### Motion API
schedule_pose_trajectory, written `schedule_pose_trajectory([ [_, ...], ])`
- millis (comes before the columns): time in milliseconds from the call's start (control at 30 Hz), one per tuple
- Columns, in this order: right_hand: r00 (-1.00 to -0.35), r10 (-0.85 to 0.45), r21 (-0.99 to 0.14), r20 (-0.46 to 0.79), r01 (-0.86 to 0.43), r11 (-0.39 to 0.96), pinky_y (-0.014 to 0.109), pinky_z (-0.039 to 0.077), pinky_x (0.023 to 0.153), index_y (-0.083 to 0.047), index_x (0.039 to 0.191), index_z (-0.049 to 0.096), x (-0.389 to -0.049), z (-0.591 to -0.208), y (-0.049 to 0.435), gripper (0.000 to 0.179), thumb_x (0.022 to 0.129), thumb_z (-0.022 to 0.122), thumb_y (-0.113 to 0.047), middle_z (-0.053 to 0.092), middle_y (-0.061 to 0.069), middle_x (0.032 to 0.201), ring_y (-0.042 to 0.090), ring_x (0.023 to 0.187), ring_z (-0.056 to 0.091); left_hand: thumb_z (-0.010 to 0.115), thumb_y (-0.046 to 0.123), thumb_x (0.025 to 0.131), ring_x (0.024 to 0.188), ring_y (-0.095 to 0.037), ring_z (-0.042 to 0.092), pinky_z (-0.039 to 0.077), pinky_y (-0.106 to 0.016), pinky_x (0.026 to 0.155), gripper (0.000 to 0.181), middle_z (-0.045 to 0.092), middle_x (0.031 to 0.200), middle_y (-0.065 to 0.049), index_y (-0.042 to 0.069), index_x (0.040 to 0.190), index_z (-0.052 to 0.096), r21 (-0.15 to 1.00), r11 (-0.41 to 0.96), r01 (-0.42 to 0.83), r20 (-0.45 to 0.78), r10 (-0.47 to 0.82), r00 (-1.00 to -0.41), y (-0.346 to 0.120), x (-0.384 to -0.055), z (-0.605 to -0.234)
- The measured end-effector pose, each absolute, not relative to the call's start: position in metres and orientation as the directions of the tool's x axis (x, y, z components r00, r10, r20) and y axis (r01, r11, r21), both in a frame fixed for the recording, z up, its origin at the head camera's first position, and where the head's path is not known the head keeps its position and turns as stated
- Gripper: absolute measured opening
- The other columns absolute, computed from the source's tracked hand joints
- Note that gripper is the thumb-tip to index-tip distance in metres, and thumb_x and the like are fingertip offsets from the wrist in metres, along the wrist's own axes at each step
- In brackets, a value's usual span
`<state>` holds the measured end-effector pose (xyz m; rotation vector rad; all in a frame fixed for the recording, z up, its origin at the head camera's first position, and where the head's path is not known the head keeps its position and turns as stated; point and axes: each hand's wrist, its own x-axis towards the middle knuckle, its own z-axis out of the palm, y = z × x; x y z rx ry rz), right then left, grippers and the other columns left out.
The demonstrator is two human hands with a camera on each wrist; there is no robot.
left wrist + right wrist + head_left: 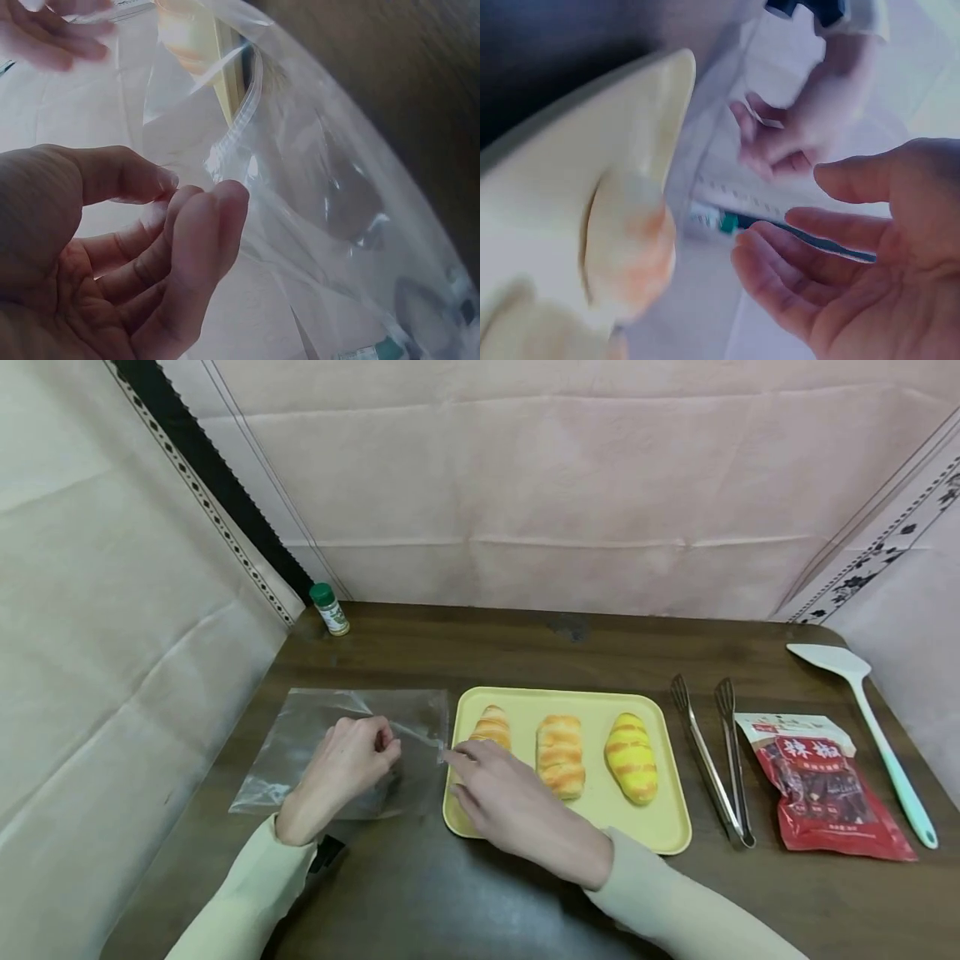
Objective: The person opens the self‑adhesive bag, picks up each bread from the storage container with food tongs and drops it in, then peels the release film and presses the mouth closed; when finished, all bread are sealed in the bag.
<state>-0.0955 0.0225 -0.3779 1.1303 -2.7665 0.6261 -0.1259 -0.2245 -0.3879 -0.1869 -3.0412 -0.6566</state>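
A clear plastic zip bag [273,756] lies to the left of a pale yellow tray [592,827]. My left hand [348,762] is over the bag, thumb and forefinger pinching its film in the left wrist view, where the zip strip [238,124] runs close to the fingertips. Over the tray's left edge, my right hand [510,797] has loosely bent fingers, with the thumb apart and nothing between them. Its fingertips are near the bag's right edge. On the tray are a partly covered bread roll [492,725], another bread roll [560,756] and a yellow-striped one [632,758].
Right of the tray lie metal tongs [716,764], a red snack pouch [828,789] and a spatula [888,747] with a mint-green handle. A small green-capped bottle [330,608] stands at the table's back left corner. White cloth walls [562,493] rise around the wooden table.
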Motion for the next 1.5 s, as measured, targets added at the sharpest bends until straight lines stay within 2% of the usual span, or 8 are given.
schedule_pose_trajectory([
  [200, -0.796, -0.488, -0.367, 0.358, -0.601, 0.71, 0.045, 0.062, 0.098, -0.003, 0.137, 0.071, -0.075, -0.37, 0.078, 0.039, 0.101, 0.077, -0.016, 0.075, 0.012, 0.129, 0.029, 0.12, 0.071, 0.066, 0.008, 0.097, 0.053, -0.014, 0.045, 0.035, -0.03, 0.053, 0.02, 0.053, 0.062, 0.0, 0.012, 0.077, 0.064, 0.411, 0.904, 0.116, 0.032, 0.113, -0.993, -0.224, -0.126, -0.39],
  [500, -0.895, -0.162, -0.368, 0.415, -0.328, 0.87, 0.062, 0.06, 0.086, 0.009, 0.131, 0.07, -0.07, -0.383, 0.182, 0.047, 0.092, 0.084, -0.012, 0.073, 0.028, 0.121, 0.044, 0.105, 0.071, 0.067, 0.006, 0.094, 0.053, -0.015, 0.048, 0.037, -0.03, 0.053, 0.019, 0.058, 0.064, -0.002, 0.011, 0.076, 0.064, 0.398, 0.911, 0.104, 0.015, 0.107, -0.994, -0.222, -0.133, -0.392],
  [633, -0.93, -0.062, -0.348, 0.361, -0.196, 0.917, 0.07, 0.053, 0.082, 0.016, 0.129, 0.067, -0.079, -0.399, 0.222, 0.049, 0.092, 0.083, -0.013, 0.068, 0.036, 0.114, 0.053, 0.1, 0.066, 0.068, 0.006, 0.094, 0.054, -0.016, 0.049, 0.038, -0.03, 0.053, 0.018, 0.06, 0.066, -0.003, 0.01, 0.077, 0.065, 0.395, 0.915, 0.089, -0.004, 0.098, -0.995, -0.222, -0.133, -0.392],
  [867, -0.961, 0.032, -0.292, 0.274, -0.051, 0.955, 0.067, 0.045, 0.069, 0.018, 0.096, 0.057, -0.092, -0.42, 0.262, 0.048, 0.088, 0.087, -0.019, 0.053, 0.038, 0.09, 0.053, 0.078, 0.055, 0.068, 0.006, 0.094, 0.054, -0.017, 0.05, 0.039, -0.03, 0.053, 0.02, 0.059, 0.065, -0.003, 0.011, 0.075, 0.064, 0.394, 0.916, 0.078, -0.017, 0.092, -0.996, -0.221, -0.135, -0.394],
  [1033, -0.992, 0.037, -0.271, 0.119, 0.003, 0.963, 0.069, 0.049, 0.068, 0.02, 0.094, 0.055, -0.102, -0.427, 0.273, 0.054, 0.093, 0.083, -0.027, 0.054, 0.041, 0.09, 0.054, 0.073, 0.059, 0.066, 0.005, 0.092, 0.054, -0.017, 0.049, 0.039, -0.031, 0.055, 0.02, 0.058, 0.065, -0.003, 0.012, 0.073, 0.062, 0.397, 0.912, 0.1, -0.001, 0.109, -0.994, -0.22, -0.137, -0.395],
  [1267, -0.998, 0.031, -0.249, 0.059, 0.015, 0.968, 0.061, 0.048, 0.06, 0.014, 0.085, 0.056, -0.116, -0.44, 0.282, 0.048, 0.093, 0.08, -0.026, 0.056, 0.035, 0.083, 0.049, 0.067, 0.061, 0.064, 0.004, 0.091, 0.055, -0.017, 0.049, 0.039, -0.031, 0.056, 0.02, 0.057, 0.065, -0.003, 0.011, 0.074, 0.059, 0.413, 0.905, 0.098, -0.012, 0.112, -0.994, -0.22, -0.133, -0.399],
  [1400, -0.997, 0.07, -0.274, -0.041, 0.079, 0.958, 0.06, 0.049, 0.063, 0.016, 0.09, 0.055, -0.119, -0.432, 0.279, 0.044, 0.1, 0.071, -0.025, 0.054, 0.037, 0.087, 0.048, 0.072, 0.06, 0.065, 0.004, 0.091, 0.054, -0.016, 0.049, 0.039, -0.03, 0.054, 0.019, 0.057, 0.065, -0.003, 0.011, 0.075, 0.059, 0.415, 0.904, 0.102, 0.002, 0.112, -0.994, -0.221, -0.133, -0.4],
  [1500, -0.985, 0.128, -0.293, -0.117, 0.157, 0.943, 0.063, 0.049, 0.071, 0.024, 0.102, 0.05, -0.116, -0.424, 0.278, 0.05, 0.105, 0.061, -0.025, 0.046, 0.041, 0.096, 0.051, 0.08, 0.056, 0.064, 0.005, 0.091, 0.054, -0.015, 0.048, 0.039, -0.03, 0.055, 0.019, 0.056, 0.064, -0.002, 0.012, 0.075, 0.059, 0.42, 0.9, 0.115, 0.015, 0.12, -0.993, -0.221, -0.136, -0.401],
])
